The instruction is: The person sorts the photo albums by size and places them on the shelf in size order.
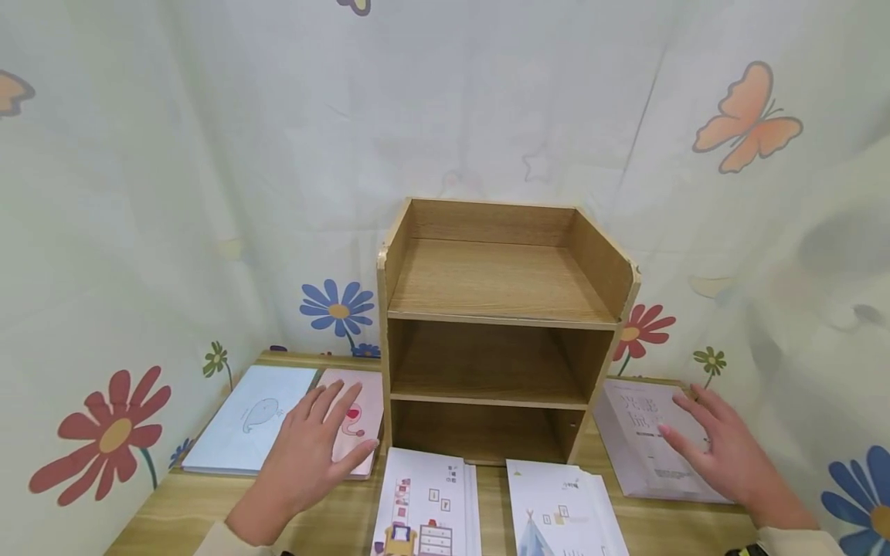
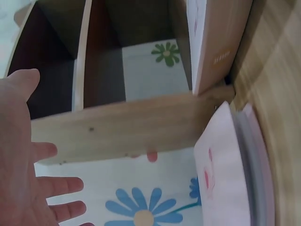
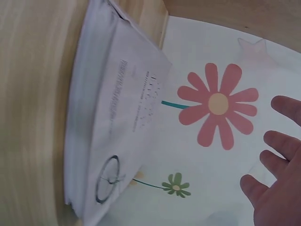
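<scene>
Shelf [image 1: 494, 274] sits between the left hand [image 1: 306, 457] and the right hand [image 1: 725, 452], a bit past both. They're just spread loose, gripping nothing. Pink notebook [image 1: 365, 409] is below the left one, blue notebook [image 1: 243, 413] just outside that; purple book [image 1: 643, 444] is below the right. White booklet piles [image 1: 422, 494] lie between them.

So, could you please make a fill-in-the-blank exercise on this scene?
In the head view, the blue notebook lies to the ____ of the pink notebook.
Counting its open top, the shelf has ____ levels.
The left hand is nearer the pink notebook, the ____ hand nearer the purple book.
Missing words: left; three; right.
</scene>
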`<state>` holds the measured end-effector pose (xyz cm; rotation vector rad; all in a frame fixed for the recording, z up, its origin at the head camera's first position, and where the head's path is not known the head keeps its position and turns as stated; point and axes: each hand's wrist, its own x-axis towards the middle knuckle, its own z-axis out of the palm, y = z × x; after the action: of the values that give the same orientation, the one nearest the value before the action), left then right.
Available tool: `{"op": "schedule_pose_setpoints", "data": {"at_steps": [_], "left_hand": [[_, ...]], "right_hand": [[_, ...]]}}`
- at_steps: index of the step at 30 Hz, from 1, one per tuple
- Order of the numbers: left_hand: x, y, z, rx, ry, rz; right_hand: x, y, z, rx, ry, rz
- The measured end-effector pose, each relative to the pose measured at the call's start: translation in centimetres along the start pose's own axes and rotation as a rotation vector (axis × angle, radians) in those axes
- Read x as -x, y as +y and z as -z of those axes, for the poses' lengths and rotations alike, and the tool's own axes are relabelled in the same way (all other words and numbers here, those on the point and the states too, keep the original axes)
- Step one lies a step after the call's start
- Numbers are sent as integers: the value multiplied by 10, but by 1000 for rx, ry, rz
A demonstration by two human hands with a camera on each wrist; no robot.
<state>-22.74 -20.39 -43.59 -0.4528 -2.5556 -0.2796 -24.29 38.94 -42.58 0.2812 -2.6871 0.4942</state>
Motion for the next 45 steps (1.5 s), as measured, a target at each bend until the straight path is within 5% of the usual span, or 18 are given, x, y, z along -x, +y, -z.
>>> {"op": "schedule_pose_setpoints", "data": {"at_steps": [10, 18, 27, 35, 45], "left_hand": [[10, 28, -8, 32, 76, -92], [14, 46, -13, 62, 34, -104], [12, 75, -21, 180, -111, -41], [5, 106, -32, 258, -79, -121], [-4, 137, -48, 327, -125, -176]], "right_hand": [[13, 4, -11, -43, -13, -36], [22, 12, -19, -74, -2, -102], [32, 28, -26, -165, 9, -124], [35, 40, -25, -192, -28, -202], [35, 50, -23, -218, -57, -287]]}}
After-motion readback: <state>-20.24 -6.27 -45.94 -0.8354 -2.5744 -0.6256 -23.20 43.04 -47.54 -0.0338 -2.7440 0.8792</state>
